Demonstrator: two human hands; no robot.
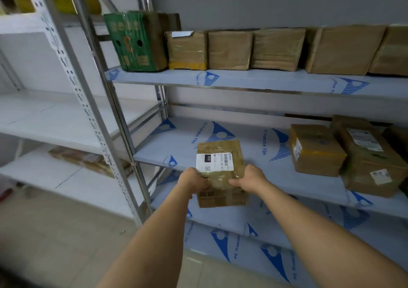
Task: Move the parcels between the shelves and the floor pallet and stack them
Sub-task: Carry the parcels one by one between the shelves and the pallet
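Head view, near to far.

Both forearms reach forward from the bottom edge. Left hand (194,180) grips the near-left edge of a small brown parcel (220,173); right hand (249,177) grips its near-right edge, thumb on top. Fingers of both hands are curled round the box edges.

The parcel sits at the front lip of the middle shelf (254,142), its near end overhanging the edge. Whether its base rests on the shelf or is just above it cannot be told. A white shipping label (214,162) with a barcode lies on its top face.

On the same shelf, well to the right: a taped brown box (315,149), and just beside it a stack of brown parcels (371,155) bearing white labels.

Lower shelf (287,226), under blue-printed protective film, shows below the arms.

Upper shelf (242,79), far: a green carton (136,41) at the left end, then a row of brown boxes (276,49) side by side, running to the right edge.

Far left: a white rack (55,122), with a flat wrapped packet (88,160) on its low shelf.
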